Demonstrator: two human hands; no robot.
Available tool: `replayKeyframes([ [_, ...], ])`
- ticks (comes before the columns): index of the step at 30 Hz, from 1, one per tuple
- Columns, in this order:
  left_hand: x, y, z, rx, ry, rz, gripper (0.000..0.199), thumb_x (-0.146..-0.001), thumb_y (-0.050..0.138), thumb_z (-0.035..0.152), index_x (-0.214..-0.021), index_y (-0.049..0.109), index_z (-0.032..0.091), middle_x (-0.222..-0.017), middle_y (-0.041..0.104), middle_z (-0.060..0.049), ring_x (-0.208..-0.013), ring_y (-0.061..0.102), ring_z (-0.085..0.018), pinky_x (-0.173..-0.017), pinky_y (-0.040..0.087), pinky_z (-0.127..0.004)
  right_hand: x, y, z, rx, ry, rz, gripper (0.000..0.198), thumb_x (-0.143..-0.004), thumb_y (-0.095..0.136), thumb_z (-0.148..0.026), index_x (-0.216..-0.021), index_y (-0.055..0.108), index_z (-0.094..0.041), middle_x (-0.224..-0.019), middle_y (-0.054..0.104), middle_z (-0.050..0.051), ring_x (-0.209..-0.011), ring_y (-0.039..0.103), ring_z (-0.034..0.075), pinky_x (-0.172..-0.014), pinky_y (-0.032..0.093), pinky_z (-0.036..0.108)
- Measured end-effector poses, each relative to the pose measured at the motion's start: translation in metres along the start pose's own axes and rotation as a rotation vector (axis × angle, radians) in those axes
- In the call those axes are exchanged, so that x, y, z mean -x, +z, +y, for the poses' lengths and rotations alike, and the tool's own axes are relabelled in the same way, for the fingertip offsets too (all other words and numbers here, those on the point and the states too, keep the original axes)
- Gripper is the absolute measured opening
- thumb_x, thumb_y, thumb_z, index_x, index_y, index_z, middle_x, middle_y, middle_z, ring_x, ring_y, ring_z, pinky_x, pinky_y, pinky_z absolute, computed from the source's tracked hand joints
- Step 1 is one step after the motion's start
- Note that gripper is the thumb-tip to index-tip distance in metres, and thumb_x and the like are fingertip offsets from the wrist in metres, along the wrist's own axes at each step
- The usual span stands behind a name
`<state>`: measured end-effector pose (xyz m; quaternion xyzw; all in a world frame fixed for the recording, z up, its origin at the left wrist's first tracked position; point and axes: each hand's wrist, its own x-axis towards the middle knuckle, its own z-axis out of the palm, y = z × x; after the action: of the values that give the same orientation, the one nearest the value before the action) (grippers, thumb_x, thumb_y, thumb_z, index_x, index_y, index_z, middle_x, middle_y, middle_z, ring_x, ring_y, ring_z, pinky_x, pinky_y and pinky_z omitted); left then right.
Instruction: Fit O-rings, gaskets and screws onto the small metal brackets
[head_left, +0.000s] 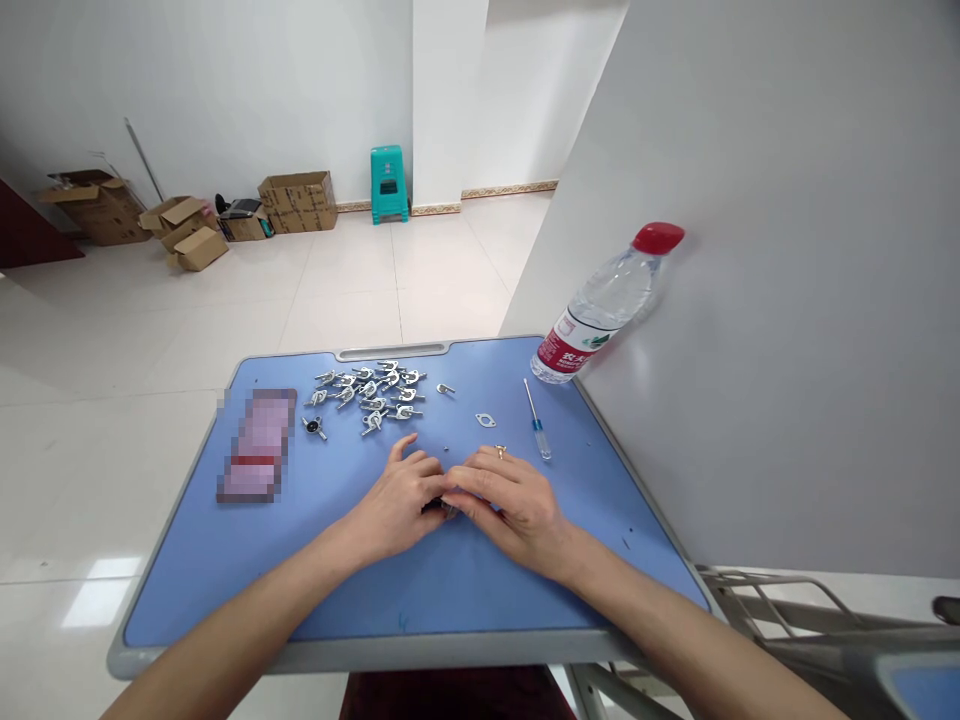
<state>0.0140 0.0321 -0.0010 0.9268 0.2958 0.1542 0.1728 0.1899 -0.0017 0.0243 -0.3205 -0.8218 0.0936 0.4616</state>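
My left hand [405,497] and my right hand [517,502] meet over the near middle of the blue desk. Their fingertips pinch a small dark and silvery metal part [448,508], mostly hidden by the fingers. The left index finger sticks out, away from the pinch. Beyond the hands lies a cluster of several small silvery metal fittings [371,392]. One fitting with a round black middle [313,427] sits apart at the left. A flat metal plate with holes [486,420] and a tiny screw-like piece [445,449] lie just past my fingers.
A screwdriver with a clear blue handle [541,440] lies at the right. Behind it, a red-capped water bottle [589,320] stands near the grey panel [787,300]. A blurred pinkish object [259,445] rests at the left. Cardboard boxes [300,203] and a teal stool [388,185] stand by the wall.
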Motion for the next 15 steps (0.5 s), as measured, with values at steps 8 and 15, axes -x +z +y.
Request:
replayKeyframes([
  [8,0.001,-0.008,-0.008,0.091,-0.003,-0.073,0.015,-0.084,0.061,0.014,-0.094,0.065,0.023,-0.086,0.062,0.002,-0.087,0.059,-0.015,-0.112,0.023,-0.048,-0.003,-0.017,0.007,-0.028,0.136,0.092,0.012,-0.090,0.054,-0.009,-0.092,0.058,-0.020,-0.071,0.063,0.001,-0.060,0.051,0.013,-0.064,0.043,0.029],
  [15,0.001,-0.014,-0.013,0.109,-0.025,-0.107,0.019,-0.082,0.061,0.010,-0.097,0.066,0.022,-0.085,0.060,0.003,-0.088,0.059,-0.015,-0.113,0.020,-0.047,-0.002,-0.016,0.011,-0.041,0.026,0.046,0.016,-0.089,0.053,-0.007,-0.098,0.058,-0.019,-0.074,0.066,0.003,-0.062,0.054,0.014,-0.063,0.044,0.030],
])
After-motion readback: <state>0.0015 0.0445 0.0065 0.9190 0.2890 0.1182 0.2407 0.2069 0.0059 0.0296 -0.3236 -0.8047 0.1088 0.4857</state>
